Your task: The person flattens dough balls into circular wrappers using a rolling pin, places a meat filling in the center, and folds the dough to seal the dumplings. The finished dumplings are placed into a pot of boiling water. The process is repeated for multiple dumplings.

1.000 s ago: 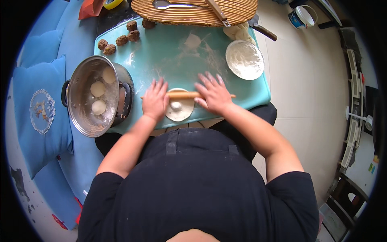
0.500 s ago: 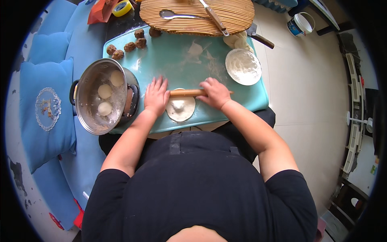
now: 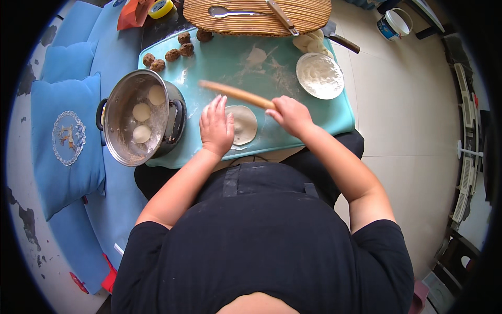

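The right hand (image 3: pixel 293 118) is closed around one end of the rolling pin (image 3: pixel 238 95), and the pin's far end, a bit blurry, looks up off the surface (image 3: pixel 334 112). The left hand (image 3: pixel 215 128) is palm down with its fingers out. It grips no tool and seems to touch the edge of the flat dough (image 3: pixel 246 123).

Count from the flat dough as the middle of a clock. The left hand is at nine, the right hand near three, and the pin crosses toward twelve. The dough looks mostly rolled, but a small bump in its middle is left.

Past the left hand, at nine, the pot (image 3: pixel 117 123) has three pale dough pieces (image 3: pixel 141 112) in it. They look unrolled. Six brown balls (image 3: pixel 172 55) sit between ten and eleven, none wrapped. At two is a bowl of flour (image 3: pixel 319 73). More dough (image 3: pixel 312 43) lies just past one.
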The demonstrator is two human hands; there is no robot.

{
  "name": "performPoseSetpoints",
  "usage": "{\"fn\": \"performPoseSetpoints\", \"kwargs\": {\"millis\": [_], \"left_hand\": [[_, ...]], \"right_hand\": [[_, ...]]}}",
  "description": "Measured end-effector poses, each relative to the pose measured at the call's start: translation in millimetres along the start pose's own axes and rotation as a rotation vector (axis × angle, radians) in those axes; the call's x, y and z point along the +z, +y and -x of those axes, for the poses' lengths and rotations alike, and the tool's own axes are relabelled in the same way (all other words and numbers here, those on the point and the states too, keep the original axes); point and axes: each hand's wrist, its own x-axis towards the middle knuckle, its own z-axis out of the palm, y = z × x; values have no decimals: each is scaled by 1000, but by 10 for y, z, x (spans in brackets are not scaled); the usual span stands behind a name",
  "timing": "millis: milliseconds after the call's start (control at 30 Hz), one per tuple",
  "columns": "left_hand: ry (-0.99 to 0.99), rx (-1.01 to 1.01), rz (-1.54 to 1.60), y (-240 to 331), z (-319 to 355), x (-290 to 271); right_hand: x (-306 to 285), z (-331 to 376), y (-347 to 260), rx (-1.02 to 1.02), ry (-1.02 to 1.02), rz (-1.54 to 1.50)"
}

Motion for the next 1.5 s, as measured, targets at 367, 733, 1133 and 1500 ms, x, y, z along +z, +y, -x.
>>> {"fn": "performPoseSetpoints", "kwargs": {"millis": [367, 733, 1133, 1500], "left_hand": [[-335, 30, -278, -266, -635, 299], [-337, 48, -261, -261, 66, 234], [-469, -12, -314, -518, 187, 103], [-504, 78, -307, -397, 335, -19]], "right_hand": [[265, -192, 181, -117, 146, 236], [111, -243, 116, 172, 83, -75], [348, 67, 90, -504, 58, 320], [391, 396, 16, -396, 59, 279]]}}
